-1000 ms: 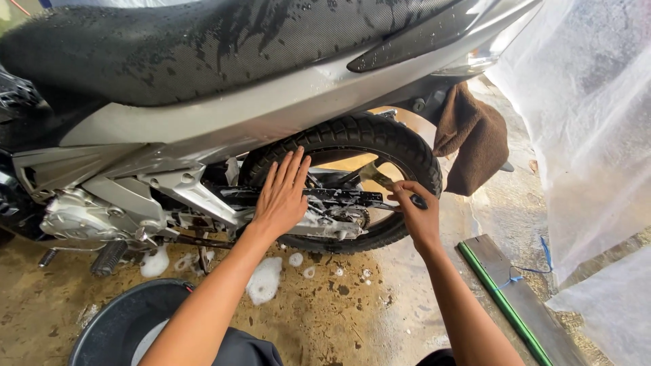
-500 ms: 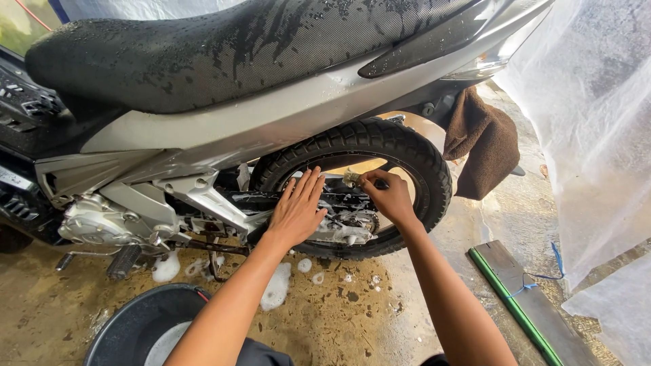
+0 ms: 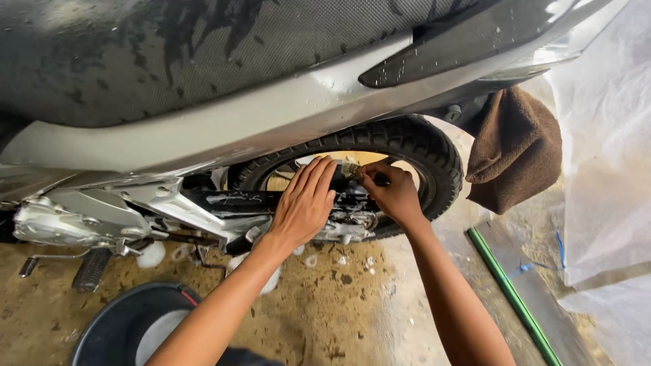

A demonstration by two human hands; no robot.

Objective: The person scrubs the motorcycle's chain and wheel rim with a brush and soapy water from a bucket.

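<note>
The left hand point(image 3: 306, 203) lay flat and unclenched, fingers together and pointing up and to the right, pressed against the black chain cover point(image 3: 230, 201) beside the rear wheel point(image 3: 413, 146) of the motorcycle point(image 3: 224, 129). It gripped nothing. The right hand point(image 3: 392, 193) was curled around a small brush point(image 3: 352, 169), pinched between thumb and fingers. The brush sat in the gap between tyre and swingarm, just under the silver side panel; its handle ran roughly level, left to right, with the pale bristle end pointing left toward the fingertips of the left hand. How much of the handle lay inside the fist could not be told.

The chain cover's long axis ran nearly level from the engine side toward the wheel hub, streaked with white soap. Blobs of foam point(image 3: 150, 255) lay on the wet concrete floor point(image 3: 339, 305) under the footrest and below the hub.

No labels or signs could be read. A brown cloth point(image 3: 515, 152) hung at the tail of the motorcycle, right of the tyre. A green hose point(image 3: 512, 298) ran diagonally across the floor at lower right, beside clear plastic sheeting point(image 3: 603, 169). A round black basin point(image 3: 135, 329) stood at the bottom left, near the left forearm.
</note>
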